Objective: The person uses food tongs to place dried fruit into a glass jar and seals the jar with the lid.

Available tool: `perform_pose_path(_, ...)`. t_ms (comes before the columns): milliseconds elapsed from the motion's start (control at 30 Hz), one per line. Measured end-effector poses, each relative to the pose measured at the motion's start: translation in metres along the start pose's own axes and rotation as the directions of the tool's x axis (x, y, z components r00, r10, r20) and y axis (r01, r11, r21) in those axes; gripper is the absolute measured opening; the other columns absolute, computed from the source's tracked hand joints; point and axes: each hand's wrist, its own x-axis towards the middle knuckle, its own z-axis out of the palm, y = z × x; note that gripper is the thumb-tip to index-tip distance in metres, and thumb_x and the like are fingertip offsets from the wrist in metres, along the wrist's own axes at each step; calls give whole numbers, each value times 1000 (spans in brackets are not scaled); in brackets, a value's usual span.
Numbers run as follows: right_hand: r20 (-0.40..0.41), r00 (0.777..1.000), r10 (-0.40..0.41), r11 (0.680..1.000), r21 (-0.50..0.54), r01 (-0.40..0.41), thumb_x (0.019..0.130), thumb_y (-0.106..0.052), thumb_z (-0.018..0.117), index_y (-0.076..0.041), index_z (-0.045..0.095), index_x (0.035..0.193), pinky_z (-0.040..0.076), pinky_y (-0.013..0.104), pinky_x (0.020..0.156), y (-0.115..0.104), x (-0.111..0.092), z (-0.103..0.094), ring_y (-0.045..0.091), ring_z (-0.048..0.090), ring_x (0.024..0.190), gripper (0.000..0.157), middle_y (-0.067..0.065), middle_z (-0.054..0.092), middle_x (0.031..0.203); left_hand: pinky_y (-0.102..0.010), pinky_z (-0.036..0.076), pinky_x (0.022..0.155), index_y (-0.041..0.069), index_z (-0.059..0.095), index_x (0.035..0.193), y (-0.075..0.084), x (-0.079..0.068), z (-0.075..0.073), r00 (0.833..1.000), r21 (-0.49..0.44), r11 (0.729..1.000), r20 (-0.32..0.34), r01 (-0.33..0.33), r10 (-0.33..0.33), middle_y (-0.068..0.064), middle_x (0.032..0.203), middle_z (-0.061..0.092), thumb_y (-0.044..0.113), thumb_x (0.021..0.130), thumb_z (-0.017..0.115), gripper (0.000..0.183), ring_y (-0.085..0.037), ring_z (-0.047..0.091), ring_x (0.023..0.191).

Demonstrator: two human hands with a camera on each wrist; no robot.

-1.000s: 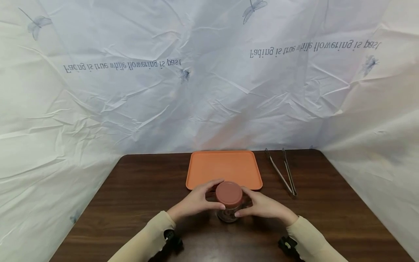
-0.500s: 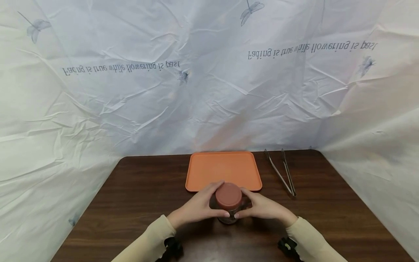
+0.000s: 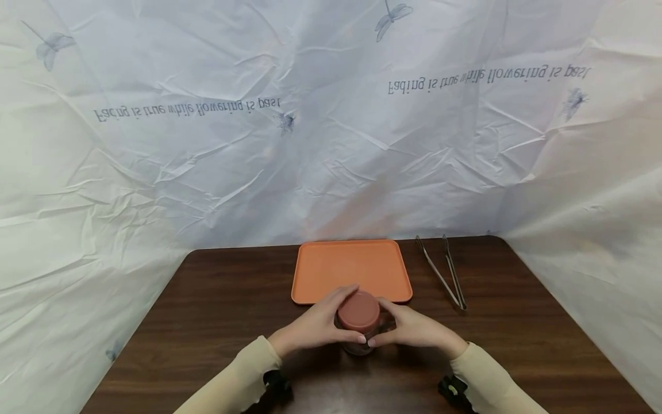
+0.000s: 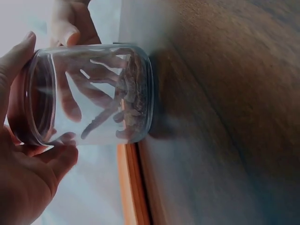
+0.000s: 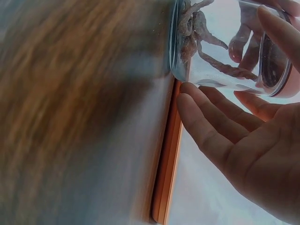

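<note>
A clear glass jar with a reddish-brown lid stands upright on the dark wooden table. Wrinkled brown, finger-like pieces lie in its bottom, some slanting up the glass. My left hand grips the lid from the left, thumb in front and fingers behind. On the other side my right hand holds the glass body, thumb at the front and fingers along the back. In the right wrist view, fingers run beside the glass wall. Both thumb tips nearly meet in front.
Just behind the jar lies an orange tray with a low rim. Metal tongs rest spread to its right, near the back edge. A white printed sheet hangs behind the table and along both sides.
My left thumb has slid rightward and nearer along the front of the lid, and the left fingers have closed in. My right hand stays at the jar. The head view has shifted slightly.
</note>
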Motion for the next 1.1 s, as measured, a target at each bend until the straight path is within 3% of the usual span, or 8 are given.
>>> perform_pose_path(233, 8, 1000, -4, 1000, 2, 4, 93, -27, 77, -13, 36, 154, 54, 43, 95, -2, 1, 1, 28, 58, 123, 75, 7, 56, 139, -48, 43, 109, 34, 19, 161, -7, -8, -4, 999, -116, 992, 7, 48, -48, 0, 160, 33, 56, 86, 76, 97, -15, 40, 141)
perform_pose_path(400, 16, 1000, -6, 1000, 9, 6, 93, -25, 76, -14, 35, 155, 54, 43, 96, -2, 2, 1, 29, 57, 124, 75, 8, 54, 141, -44, 45, 109, 36, 20, 160, -15, -12, -6, 998, -180, 982, 10, 58, -57, 0, 161, 34, 50, 88, 76, 93, -13, 43, 139)
perform_pose_path(633, 23, 1000, -5, 1000, 1, 5, 94, -25, 75, -14, 34, 156, 53, 44, 97, 0, 4, 3, 28, 58, 124, 75, 7, 54, 141, -41, 44, 110, 34, 23, 160, -17, -15, -8, 998, -202, 978, 23, 54, -51, 10, 156, 38, 47, 89, 76, 89, -12, 44, 138)
perform_pose_path(900, 25, 999, 20, 1000, 1, -20, 94, -29, 75, -16, 35, 155, 54, 38, 95, 2, 4, 5, 26, 59, 121, 75, 4, 57, 137, -50, 43, 109, 27, 23, 161, -2, -21, -4, 997, -107, 992, -34, 62, -66, 5, 155, 39, 57, 86, 75, 96, -17, 45, 138)
perform_pose_path(1100, 4, 1000, 1, 1000, -20, -1, 93, -30, 76, -15, 37, 154, 53, 42, 96, 0, 2, 2, 25, 60, 120, 73, 3, 58, 135, -44, 46, 107, 21, 22, 162, 7, -13, -3, 999, -30, 999, -31, 43, -44, 1, 153, 42, 66, 83, 72, 104, -15, 46, 135)
